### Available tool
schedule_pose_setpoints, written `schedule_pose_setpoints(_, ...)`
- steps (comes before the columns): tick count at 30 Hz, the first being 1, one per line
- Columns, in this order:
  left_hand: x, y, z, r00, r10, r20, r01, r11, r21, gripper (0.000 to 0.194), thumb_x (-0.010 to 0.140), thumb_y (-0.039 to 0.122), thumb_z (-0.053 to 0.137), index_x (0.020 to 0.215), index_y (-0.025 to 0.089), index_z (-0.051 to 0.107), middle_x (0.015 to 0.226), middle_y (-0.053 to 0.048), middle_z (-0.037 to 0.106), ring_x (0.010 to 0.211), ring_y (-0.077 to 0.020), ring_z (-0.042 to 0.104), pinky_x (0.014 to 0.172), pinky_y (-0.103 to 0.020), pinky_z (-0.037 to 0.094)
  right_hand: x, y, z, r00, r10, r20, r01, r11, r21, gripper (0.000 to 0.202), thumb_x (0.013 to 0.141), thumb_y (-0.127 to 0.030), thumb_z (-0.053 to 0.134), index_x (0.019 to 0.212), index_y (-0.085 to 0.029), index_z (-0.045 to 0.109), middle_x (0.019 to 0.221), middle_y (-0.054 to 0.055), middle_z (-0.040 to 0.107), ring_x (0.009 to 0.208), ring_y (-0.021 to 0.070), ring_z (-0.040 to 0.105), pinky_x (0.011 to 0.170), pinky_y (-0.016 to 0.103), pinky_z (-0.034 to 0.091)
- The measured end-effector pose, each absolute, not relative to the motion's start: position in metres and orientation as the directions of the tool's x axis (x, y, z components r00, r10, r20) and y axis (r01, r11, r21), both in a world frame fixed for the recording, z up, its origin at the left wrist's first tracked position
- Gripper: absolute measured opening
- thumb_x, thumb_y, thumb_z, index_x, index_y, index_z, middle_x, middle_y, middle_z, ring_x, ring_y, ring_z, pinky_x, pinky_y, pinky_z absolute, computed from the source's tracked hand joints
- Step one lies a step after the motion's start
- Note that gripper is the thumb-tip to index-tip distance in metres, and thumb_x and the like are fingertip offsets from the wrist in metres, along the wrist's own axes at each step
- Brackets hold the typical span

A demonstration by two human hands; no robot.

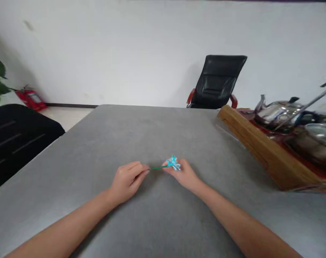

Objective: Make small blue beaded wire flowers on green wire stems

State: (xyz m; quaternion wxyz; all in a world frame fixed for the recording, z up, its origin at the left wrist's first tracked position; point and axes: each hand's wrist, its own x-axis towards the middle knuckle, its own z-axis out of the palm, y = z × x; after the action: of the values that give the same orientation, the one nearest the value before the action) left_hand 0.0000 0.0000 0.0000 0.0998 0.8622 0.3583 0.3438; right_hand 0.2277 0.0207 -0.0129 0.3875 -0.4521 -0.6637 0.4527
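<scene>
Where thin green stem ends, spiky turquoise flower, white-flecked.

Green-stemmed blue ornament in left hand

Black chair behind grey table

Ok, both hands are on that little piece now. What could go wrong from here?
The thin green straight stem is held near one end by the left hand, so it might bend or slip.

The shiny light-blue, spiky flower-like tip sits against the right hand; a tight squeeze could crush it.

A wide swing of the right arm might bump the brown-sided, red-topped tray bearing a shiny metal kettle.
</scene>
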Motion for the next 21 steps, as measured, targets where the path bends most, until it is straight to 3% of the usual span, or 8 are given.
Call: schedule_pose_setpoints(21,0.0017,0.0013,0.002,0.517,0.686,0.513,0.547,-0.725,0.419,0.013,0.09,0.015,0.049,0.095,0.015,0.061,0.063,0.001,0.048,0.059,-0.0119,0.047,0.058,-0.022,0.033,0.2284,0.0209,-0.0109,-0.332,0.938,0.098,0.279,0.197,-0.94,0.021,0.079,-0.033,0.057,0.071,-0.015,0.065,0.064,0.0,0.058,0.061,0.0134,0.05,0.061,0.025,0.039)
